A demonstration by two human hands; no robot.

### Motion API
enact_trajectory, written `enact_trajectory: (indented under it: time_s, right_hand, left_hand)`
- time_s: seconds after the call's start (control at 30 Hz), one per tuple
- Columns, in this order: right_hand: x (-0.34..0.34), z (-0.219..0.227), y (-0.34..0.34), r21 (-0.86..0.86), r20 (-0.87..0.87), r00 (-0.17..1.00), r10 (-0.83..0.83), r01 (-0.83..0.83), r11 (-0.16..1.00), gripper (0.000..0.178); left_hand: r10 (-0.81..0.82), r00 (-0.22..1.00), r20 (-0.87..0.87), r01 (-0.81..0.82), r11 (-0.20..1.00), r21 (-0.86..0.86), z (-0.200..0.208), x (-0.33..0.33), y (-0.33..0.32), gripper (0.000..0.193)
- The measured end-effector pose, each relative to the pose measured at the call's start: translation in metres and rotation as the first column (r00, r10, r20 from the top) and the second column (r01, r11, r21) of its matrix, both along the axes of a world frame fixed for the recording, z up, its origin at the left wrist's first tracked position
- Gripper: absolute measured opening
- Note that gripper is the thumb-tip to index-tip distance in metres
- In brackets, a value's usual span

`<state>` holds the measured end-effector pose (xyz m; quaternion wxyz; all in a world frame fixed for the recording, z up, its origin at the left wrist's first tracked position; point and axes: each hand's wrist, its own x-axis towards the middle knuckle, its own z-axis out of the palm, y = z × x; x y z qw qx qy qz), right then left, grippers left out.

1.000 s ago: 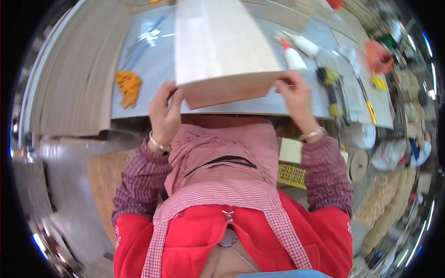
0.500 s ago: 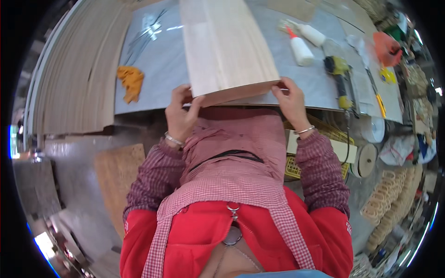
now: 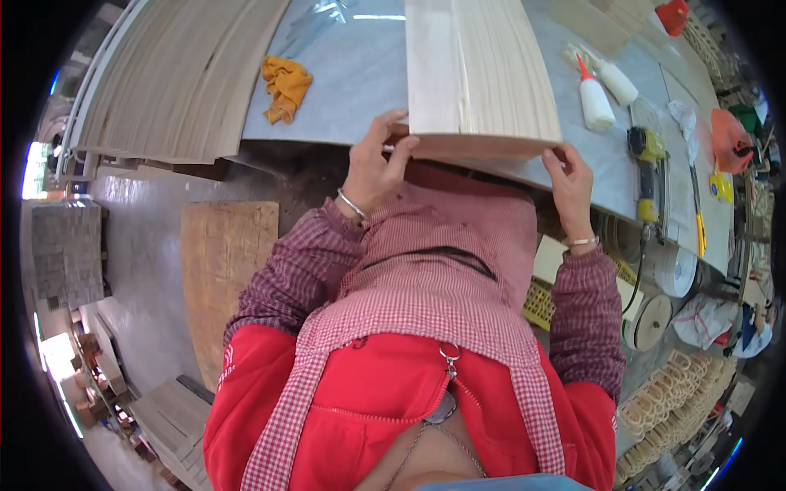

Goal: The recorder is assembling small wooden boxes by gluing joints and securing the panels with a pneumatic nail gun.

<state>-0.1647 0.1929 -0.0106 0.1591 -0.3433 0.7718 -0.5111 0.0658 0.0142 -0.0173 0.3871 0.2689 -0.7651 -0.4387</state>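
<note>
A long pale wooden piece [image 3: 491, 74] lies on the grey-topped workbench, its near end at the front edge; I cannot tell whether it is a stack of boards or one thick panel. A lengthwise seam runs along its top. At the left corner of this end, my left hand [image 3: 381, 160] pinches the edge between thumb and fingers. My right hand [image 3: 571, 182] grips the right corner, thumb and fingertips closed against it. To the left sits a crumpled orange cloth [image 3: 285, 88]. Right of the wood are a white bottle with a red nozzle [image 3: 597, 106] and another white bottle [image 3: 616, 83].
Tall stacks of thin boards [image 3: 176, 78] fill the bench's left side. A yellow-black power tool with a hose [image 3: 648, 168] lies at right, near a yellow-handled tool [image 3: 700, 229]. Below are a yellow crate [image 3: 538, 303] and a round spool [image 3: 652, 321]. A brown board [image 3: 225, 270] is on the floor.
My view has swung, so the bench and wood appear shifted right and the wood straighter. Both hands stay at the corners of its near end.
</note>
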Motion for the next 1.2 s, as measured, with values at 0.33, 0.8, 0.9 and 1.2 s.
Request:
enact_trajectory:
  time_s: [0.33, 0.8, 0.9, 1.2]
  right_hand:
    - [0.012, -0.005, 0.000, -0.022, 0.066, 0.997, -0.032, 0.033, 0.999, 0.025]
    - [0.073, 0.012, -0.034, -0.233, 0.701, 0.709, 0.070, 0.136, 0.963, 0.023]
    - [0.094, 0.005, -0.042, -0.248, 0.783, 0.610, 0.119, 0.131, 0.960, 0.024]
    - [0.080, 0.004, -0.032, -0.021, 0.670, 0.716, 0.193, -0.242, 0.970, 0.025]
  left_hand:
    - [0.011, 1.000, 0.019, -0.010, 1.000, -0.012, 0.001, 0.007, 0.001, 0.013]
    - [-0.205, 0.979, 0.005, 0.182, 0.856, -0.484, 0.139, -0.039, -0.041, 0.015]
    - [-0.244, 0.967, 0.070, 0.234, 0.751, -0.617, 0.146, -0.045, -0.041, 0.018]
    - [-0.246, 0.909, 0.337, 0.417, 0.515, -0.749, 0.097, -0.035, -0.048, 0.031]
